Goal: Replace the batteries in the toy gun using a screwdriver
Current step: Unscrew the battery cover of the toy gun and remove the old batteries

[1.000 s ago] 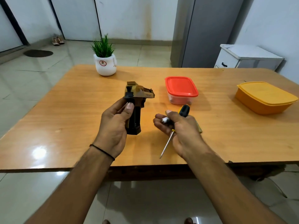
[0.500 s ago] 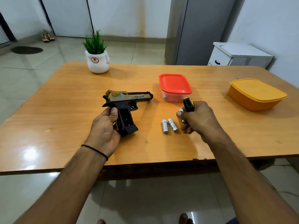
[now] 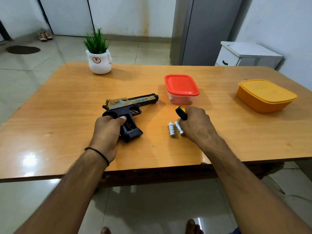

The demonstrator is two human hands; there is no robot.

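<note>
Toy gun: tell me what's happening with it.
A person's left hand grips the toy gun by its handle; the gun lies on its side on the table, the battery bay in the grip open. The right hand holds a screwdriver by its handle, right beside two batteries lying on the table.

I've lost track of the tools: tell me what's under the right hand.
The right hand grips a screwdriver; only its black-and-yellow handle end shows, the shaft is covered. A battery lies right beside its fingers.
</note>
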